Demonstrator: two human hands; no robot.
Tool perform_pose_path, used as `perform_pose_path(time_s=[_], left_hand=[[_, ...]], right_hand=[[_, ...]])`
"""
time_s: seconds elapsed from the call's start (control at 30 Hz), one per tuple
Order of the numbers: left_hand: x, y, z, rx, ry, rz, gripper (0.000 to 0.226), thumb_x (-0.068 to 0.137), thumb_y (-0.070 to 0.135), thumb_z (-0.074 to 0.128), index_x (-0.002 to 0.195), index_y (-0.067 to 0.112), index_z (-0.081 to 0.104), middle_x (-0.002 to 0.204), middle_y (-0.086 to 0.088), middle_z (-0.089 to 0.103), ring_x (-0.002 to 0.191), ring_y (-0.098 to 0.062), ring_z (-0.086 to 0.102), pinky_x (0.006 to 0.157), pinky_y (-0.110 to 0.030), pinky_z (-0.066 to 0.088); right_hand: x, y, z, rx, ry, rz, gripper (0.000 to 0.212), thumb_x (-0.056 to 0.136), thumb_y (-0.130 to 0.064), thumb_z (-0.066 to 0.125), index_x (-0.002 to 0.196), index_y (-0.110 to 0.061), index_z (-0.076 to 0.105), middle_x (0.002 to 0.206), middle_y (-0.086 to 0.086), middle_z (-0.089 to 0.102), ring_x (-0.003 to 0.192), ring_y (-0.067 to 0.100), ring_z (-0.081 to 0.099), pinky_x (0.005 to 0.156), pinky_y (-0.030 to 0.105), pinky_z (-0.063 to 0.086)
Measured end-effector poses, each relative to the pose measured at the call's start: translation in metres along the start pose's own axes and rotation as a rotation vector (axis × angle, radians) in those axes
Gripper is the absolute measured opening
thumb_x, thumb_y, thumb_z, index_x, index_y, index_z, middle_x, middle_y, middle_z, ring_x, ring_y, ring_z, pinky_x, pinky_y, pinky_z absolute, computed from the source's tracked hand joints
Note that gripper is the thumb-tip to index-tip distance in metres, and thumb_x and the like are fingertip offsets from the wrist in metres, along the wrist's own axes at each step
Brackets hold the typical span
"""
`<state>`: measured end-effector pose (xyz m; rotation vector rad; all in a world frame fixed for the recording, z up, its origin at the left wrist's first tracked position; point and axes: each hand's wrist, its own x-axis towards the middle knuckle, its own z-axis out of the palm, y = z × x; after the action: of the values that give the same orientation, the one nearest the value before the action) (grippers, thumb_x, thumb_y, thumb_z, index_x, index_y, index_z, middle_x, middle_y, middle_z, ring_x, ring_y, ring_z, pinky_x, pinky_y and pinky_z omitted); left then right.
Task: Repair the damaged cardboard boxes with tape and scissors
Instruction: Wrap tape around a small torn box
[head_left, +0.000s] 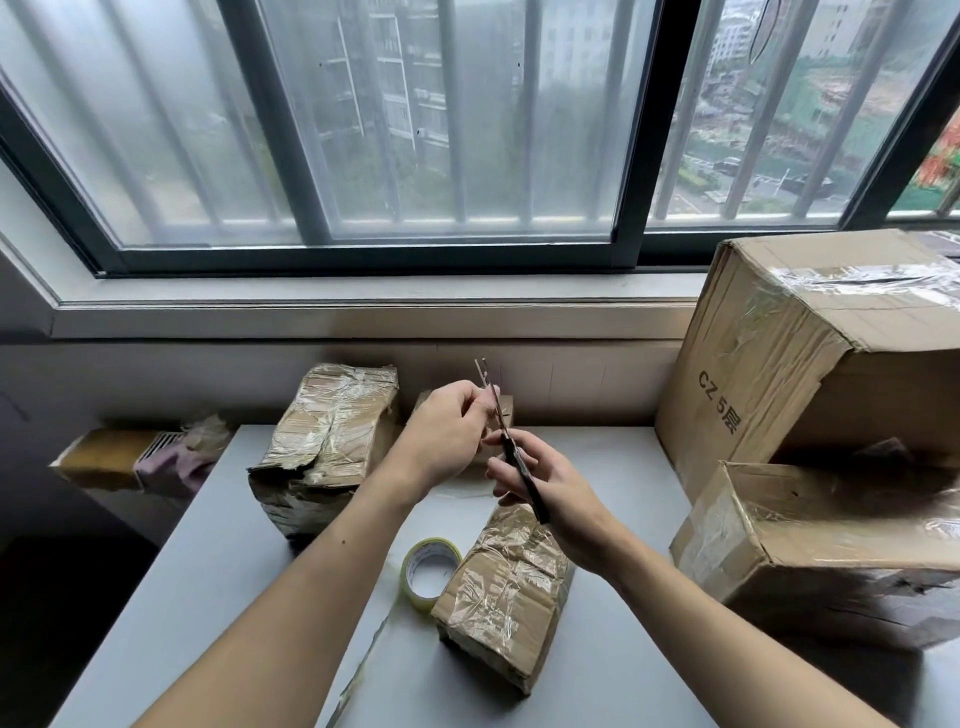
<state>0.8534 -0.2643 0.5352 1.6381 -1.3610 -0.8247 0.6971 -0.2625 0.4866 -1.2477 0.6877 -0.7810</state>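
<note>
Off the table's left edge, a low cardboard box (111, 452) sits with a pinkish cloth (176, 462) bunched against it. On the white table (218, 545), a battered, tape-wrapped box (317, 447) stands near the far edge. Next, the left hand (447, 431) is raised above the table, its fingertips pinching the scissors (506, 441) near the blade end; whether tape lies between them cannot be told. Behind it a small box (501, 408) is mostly hidden. A roll of clear tape (430, 571) lies flat on the table, touching another taped box (506, 597) just right of it. The right hand (545, 488) grips the dark scissor handles, blades pointing up and away. At the right, 2 larger boxes: a big one (810, 358) marked "CZ 5", and a lower one (815, 551) in front.
</note>
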Motion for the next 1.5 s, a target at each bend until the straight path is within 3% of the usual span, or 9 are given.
perform_pose_path(time_s=[0.13,0.27,0.4,0.5,0.67,0.8,0.93,1.17,1.5], left_hand=[[-0.001,0.001,-0.002,0.024,0.027,0.068,0.033,0.099,0.032,0.056,0.073,0.012,0.058,0.069,-0.017,0.063,0.063,-0.016,0.053,0.067,-0.042,0.049],[-0.005,0.006,-0.009,0.045,0.039,0.126,0.030,0.098,0.024,0.060,0.069,0.016,0.058,0.050,0.012,0.052,0.049,-0.004,0.042,0.052,-0.021,0.035],[-0.002,0.006,-0.026,-0.522,-0.142,-0.143,0.026,0.095,0.017,0.060,0.071,0.010,0.058,0.055,0.002,0.050,0.046,-0.007,0.041,0.043,-0.014,0.033],[0.007,0.005,-0.056,-0.635,-0.093,-0.206,0.027,0.091,0.015,0.062,0.066,0.015,0.055,0.058,0.000,0.051,0.046,-0.008,0.041,0.043,-0.014,0.030],[0.008,0.008,-0.055,-0.358,-0.055,-0.135,0.015,0.088,0.016,0.071,0.079,0.014,0.060,0.073,-0.005,0.069,0.056,-0.012,0.060,0.049,-0.015,0.041],[0.010,0.012,-0.047,-0.042,0.075,0.102,0.014,0.091,0.028,0.070,0.084,0.016,0.070,0.082,-0.004,0.072,0.071,-0.014,0.063,0.066,-0.024,0.051],[0.016,0.012,-0.047,0.188,0.029,0.338,0.014,0.090,0.026,0.071,0.102,0.020,0.074,0.097,0.007,0.069,0.084,-0.004,0.064,0.075,-0.012,0.046],[0.024,-0.004,-0.042,0.596,-0.070,0.451,0.009,0.087,0.024,0.073,0.085,0.015,0.073,0.087,0.005,0.066,0.084,-0.014,0.059,0.081,-0.034,0.048],[0.020,-0.027,-0.035,0.696,0.115,0.743,0.015,0.087,0.029,0.064,0.077,0.019,0.070,0.086,0.012,0.068,0.074,-0.012,0.059,0.073,-0.033,0.041]], right_hand=[[0.001,0.005,0.001,-0.118,0.080,-0.068,0.031,0.088,-0.018,0.076,0.116,-0.017,0.063,0.074,-0.018,0.057,0.073,0.003,0.049,0.072,0.016,0.040],[0.003,0.001,-0.003,-0.180,0.063,-0.088,0.031,0.088,-0.012,0.075,0.115,-0.011,0.060,0.072,-0.019,0.056,0.067,0.001,0.047,0.066,0.014,0.039],[0.003,-0.010,-0.025,-0.297,0.032,-0.036,0.036,0.086,-0.014,0.078,0.116,-0.014,0.056,0.082,-0.016,0.056,0.072,0.002,0.048,0.073,0.013,0.042],[-0.003,-0.009,-0.050,-0.528,0.078,-0.045,0.040,0.081,-0.022,0.084,0.109,-0.026,0.056,0.090,-0.010,0.055,0.078,0.001,0.047,0.079,0.013,0.041],[0.008,0.004,-0.048,-0.747,0.165,-0.270,0.047,0.075,-0.030,0.088,0.111,-0.026,0.057,0.101,-0.009,0.056,0.094,0.003,0.051,0.087,0.014,0.038],[0.016,0.009,-0.047,-1.012,0.247,-0.405,0.054,0.076,-0.044,0.080,0.120,-0.021,0.059,0.109,-0.005,0.054,0.101,0.013,0.046,0.091,0.022,0.038],[0.018,0.006,-0.044,-1.268,0.230,-0.455,0.056,0.078,-0.047,0.075,0.123,-0.021,0.057,0.110,-0.002,0.051,0.099,0.019,0.043,0.088,0.028,0.040],[0.018,0.000,-0.042,-1.396,0.215,-0.508,0.053,0.079,-0.045,0.074,0.122,-0.021,0.059,0.105,0.001,0.053,0.095,0.024,0.046,0.083,0.036,0.043],[0.020,-0.003,-0.043,-1.377,0.150,-0.410,0.059,0.079,-0.049,0.074,0.128,-0.023,0.057,0.111,-0.001,0.053,0.101,0.022,0.044,0.088,0.032,0.041]])
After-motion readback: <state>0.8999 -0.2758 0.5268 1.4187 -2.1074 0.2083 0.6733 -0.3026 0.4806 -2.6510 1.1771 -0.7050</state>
